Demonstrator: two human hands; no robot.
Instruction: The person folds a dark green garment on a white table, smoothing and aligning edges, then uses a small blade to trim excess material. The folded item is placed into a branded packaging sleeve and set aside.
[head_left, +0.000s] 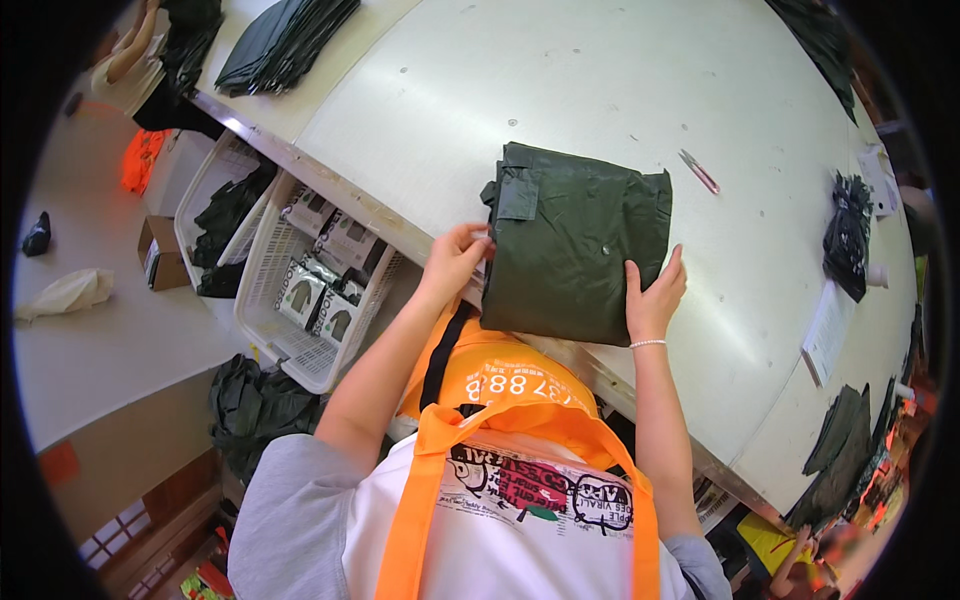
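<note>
A folded dark green garment [570,245] of smooth, slightly shiny cloth lies at the near edge of the table in front of me. A small flap and several snap buttons show on its top. At its left edge is my left hand [455,262], the fingers loosely bent and slightly apart, their tips beside the cloth. My right hand [654,298] rests at the lower right edge. Its thumb lies on the garment and its fingers stretch out past the edge, spread from the thumb. Small thread snips [700,172] lie on the table beyond the garment's right side.
The pale table [420,130] bears a stack of dark garments [285,45] at far left, and a black plastic bundle [847,235] and papers [828,330] at right. White baskets [318,370] with packages and dark cloth stand left below the table. Another person [130,70] works at far left.
</note>
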